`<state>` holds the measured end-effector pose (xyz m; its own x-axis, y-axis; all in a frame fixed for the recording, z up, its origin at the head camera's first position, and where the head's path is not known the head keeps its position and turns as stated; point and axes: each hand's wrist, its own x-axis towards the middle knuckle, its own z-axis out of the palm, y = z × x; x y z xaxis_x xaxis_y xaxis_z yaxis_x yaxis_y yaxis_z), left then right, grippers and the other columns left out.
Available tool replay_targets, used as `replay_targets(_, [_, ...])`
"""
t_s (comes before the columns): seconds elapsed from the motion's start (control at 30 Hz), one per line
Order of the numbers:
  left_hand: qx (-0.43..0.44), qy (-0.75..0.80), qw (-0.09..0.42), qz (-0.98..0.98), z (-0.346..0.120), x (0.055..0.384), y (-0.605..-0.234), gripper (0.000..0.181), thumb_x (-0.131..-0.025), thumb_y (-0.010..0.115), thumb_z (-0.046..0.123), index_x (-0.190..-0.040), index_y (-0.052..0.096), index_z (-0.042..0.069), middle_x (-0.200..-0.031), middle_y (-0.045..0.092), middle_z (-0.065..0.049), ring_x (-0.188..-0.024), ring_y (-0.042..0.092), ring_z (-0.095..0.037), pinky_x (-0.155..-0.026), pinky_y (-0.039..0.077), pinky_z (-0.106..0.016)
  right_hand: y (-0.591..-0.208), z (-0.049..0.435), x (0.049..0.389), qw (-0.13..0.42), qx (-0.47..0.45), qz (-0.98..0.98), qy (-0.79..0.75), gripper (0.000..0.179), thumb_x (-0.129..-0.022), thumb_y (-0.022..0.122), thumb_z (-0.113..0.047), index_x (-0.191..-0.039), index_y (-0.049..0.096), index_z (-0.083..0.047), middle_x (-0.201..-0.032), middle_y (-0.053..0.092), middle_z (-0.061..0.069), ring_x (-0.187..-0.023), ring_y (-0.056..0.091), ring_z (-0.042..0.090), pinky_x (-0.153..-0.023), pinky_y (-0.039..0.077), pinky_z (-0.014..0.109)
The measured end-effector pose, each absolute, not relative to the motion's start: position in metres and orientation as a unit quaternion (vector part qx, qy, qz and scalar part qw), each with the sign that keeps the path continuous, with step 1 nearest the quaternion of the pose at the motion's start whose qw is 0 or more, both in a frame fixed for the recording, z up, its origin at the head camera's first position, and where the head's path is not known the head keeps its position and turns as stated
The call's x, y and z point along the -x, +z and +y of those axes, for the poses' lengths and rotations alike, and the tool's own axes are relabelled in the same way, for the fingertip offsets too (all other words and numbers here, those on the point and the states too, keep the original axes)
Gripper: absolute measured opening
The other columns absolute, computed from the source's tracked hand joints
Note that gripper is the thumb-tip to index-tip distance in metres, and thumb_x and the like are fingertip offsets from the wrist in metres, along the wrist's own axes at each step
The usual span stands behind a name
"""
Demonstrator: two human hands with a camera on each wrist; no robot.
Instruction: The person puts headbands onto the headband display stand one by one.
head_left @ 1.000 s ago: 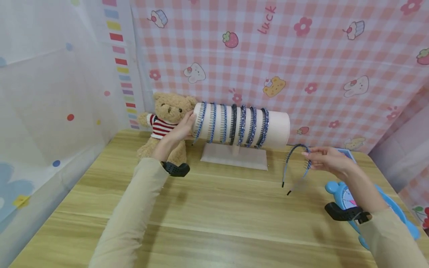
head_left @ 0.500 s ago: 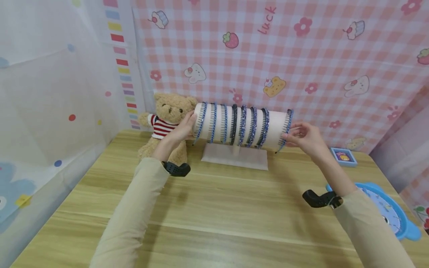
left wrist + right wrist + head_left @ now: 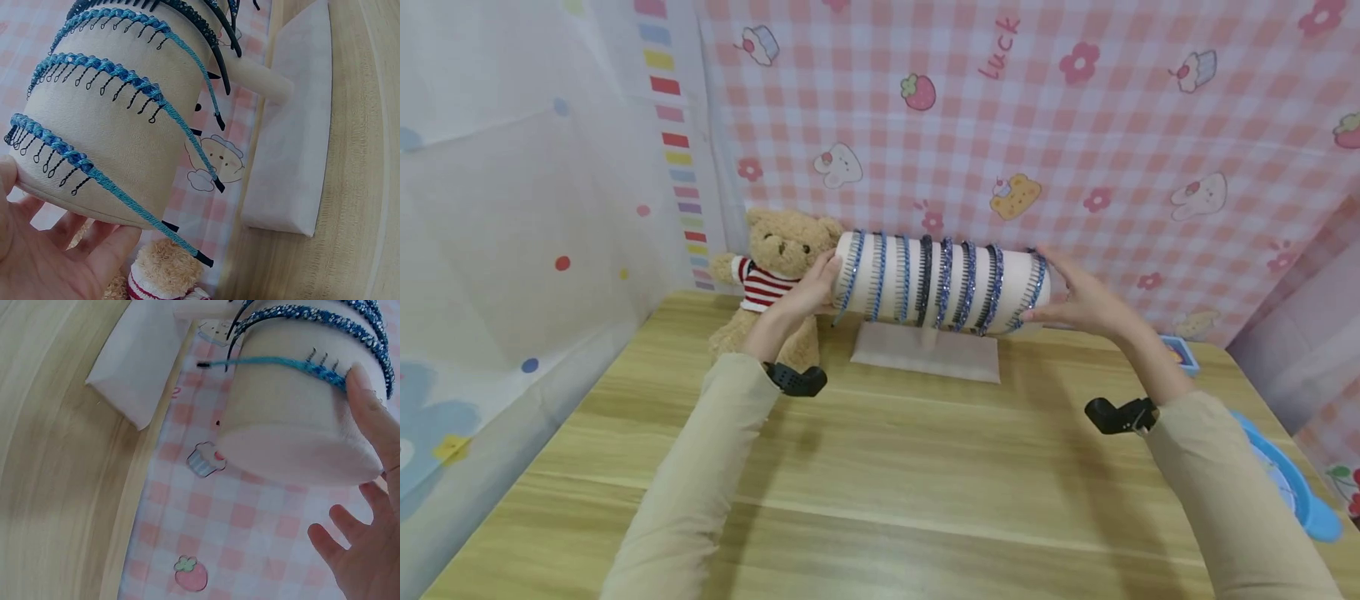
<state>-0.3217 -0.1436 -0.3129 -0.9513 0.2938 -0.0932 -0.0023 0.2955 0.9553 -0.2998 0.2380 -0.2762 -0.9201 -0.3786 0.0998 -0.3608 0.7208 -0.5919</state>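
Observation:
A pale cylindrical headband stand (image 3: 1015,279) on a flat base (image 3: 917,352) carries several blue and black headbands. My left hand (image 3: 801,296) holds its left end, thumb (image 3: 5,174) on the front and fingers beneath the rim. Around the right end sits a blue braided headband (image 3: 1035,292) with comb teeth. My right hand (image 3: 1093,302) touches this headband with thumb and a finger spread apart. In the right wrist view the thumb (image 3: 369,400) presses near its teeth, while the other fingers (image 3: 325,540) stand loose past the cylinder's end.
A teddy bear (image 3: 775,258) in a striped shirt sits behind my left hand. At the right lie a small blue framed item (image 3: 1183,357) and a blue clock-like object (image 3: 1285,475), partly behind my sleeve. A checked cloth (image 3: 970,125) hangs at the back.
My right hand has brought the blue headband from over the table onto the cylinder's right end and slid it slightly left. Its pinch has widened. The left hand stays in place.

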Motion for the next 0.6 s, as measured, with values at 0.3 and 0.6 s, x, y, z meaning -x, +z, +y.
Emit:
replay_targets(0.3, [-0.099, 0.58, 0.124, 0.799, -0.136, 0.323, -0.315, 0.06, -0.097, 0.017, 0.05, -0.148, -0.001, 0.023, -0.152, 0.009, -0.013, -0.136, 0.022, -0.036, -0.106, 0.032, -0.053, -0.276, 0.237, 0.298, 0.005, 0.224, 0.93, -0.292, 0.105, -0.069, 0.08, -0.02, -0.148, 0.011, -0.009, -0.152, 0.014, 0.019, -0.137, 0.016, 0.041, -0.112, 0.014, 0.057])
replay_targets(0.6, [-0.084, 0.598, 0.114, 0.789, -0.136, 0.319, -0.305, 0.058, -0.099, 0.019, 0.042, -0.148, 0.002, 0.017, -0.15, 0.013, -0.018, -0.135, 0.025, -0.038, -0.105, 0.034, -0.052, -0.286, 0.242, 0.286, -0.024, 0.214, 0.938, -0.273, 0.115, -0.069, 0.081, -0.023, -0.148, -0.001, -0.007, -0.152, -0.001, 0.023, -0.138, 0.003, 0.043, -0.11, 0.008, 0.061])
